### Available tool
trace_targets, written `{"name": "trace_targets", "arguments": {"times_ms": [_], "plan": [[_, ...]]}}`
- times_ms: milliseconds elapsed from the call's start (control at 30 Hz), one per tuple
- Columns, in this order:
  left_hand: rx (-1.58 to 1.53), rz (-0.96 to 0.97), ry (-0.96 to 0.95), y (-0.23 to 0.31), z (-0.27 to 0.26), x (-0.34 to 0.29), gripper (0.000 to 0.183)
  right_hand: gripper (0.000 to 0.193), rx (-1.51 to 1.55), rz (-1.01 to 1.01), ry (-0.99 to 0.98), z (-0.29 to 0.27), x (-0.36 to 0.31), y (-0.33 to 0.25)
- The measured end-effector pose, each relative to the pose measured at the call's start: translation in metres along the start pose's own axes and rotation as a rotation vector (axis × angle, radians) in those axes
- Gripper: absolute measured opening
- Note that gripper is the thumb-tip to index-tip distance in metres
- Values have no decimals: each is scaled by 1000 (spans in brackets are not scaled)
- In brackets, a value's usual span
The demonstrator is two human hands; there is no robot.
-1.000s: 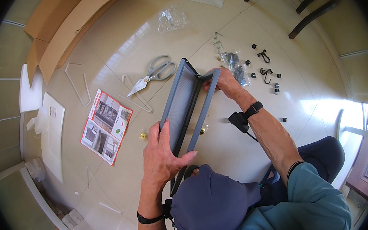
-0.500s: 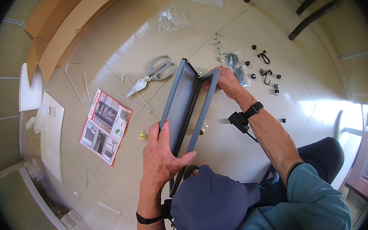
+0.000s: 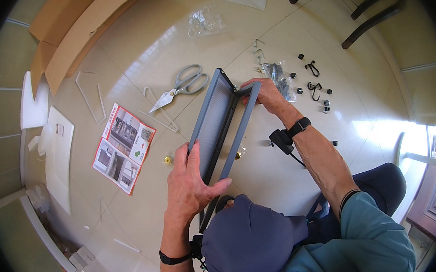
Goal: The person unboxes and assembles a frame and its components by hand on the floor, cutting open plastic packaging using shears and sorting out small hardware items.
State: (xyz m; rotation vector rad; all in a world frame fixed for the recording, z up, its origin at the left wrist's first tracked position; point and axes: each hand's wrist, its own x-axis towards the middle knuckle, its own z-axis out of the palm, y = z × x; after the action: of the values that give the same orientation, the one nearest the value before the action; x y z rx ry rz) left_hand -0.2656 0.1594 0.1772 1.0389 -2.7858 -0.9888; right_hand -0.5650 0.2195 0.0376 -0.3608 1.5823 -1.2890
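A grey metal rack (image 3: 210, 123) with a finely perforated panel and a folded-out side frame (image 3: 242, 132) is tilted in front of me. Against its near end, my left hand (image 3: 185, 186) grips it, fingers along the left edge and thumb stretched towards the side frame. At the far right corner, my right hand (image 3: 267, 96) closes on the end of that side frame; some of its fingers are hidden behind the bar. Just beyond that hand lies a clear bag of small dark parts (image 3: 277, 76).
Grey-handled scissors (image 3: 180, 87) and a red-edged instruction leaflet (image 3: 124, 149) lie on the tiled floor to the left, with bent white rods (image 3: 102, 102). Black hooks (image 3: 315, 90) and small caps are scattered at right. A cardboard box (image 3: 85, 36) stands far left, dark chair legs (image 3: 374, 21) far right.
Both hands keep their hold and the rack stays practically still. The floor items on the left have shifted very slightly in view.
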Motion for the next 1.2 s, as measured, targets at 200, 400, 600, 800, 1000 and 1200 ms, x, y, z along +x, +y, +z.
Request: {"name": "trace_targets", "arguments": {"times_ms": [200,400,600,800,1000,1200], "plan": [[0,15,8,-1,1,-1,102,21,5,-11,16,1,2,1],[-2,24,3,1,1,0,102,22,42,-39,51,1,2,6],[11,45,13,0,0,-1,103,12,45,-42,34,5,1,-1],[19,61,28,1,2,-1,106,12,-32,-79,6,1,3,2],[16,50,26,0,0,0,106,11,-105,-78,-24,0,4,5],[4,28,11,1,-1,1,108,12,-120,-65,-37,-2,9,7]]}}
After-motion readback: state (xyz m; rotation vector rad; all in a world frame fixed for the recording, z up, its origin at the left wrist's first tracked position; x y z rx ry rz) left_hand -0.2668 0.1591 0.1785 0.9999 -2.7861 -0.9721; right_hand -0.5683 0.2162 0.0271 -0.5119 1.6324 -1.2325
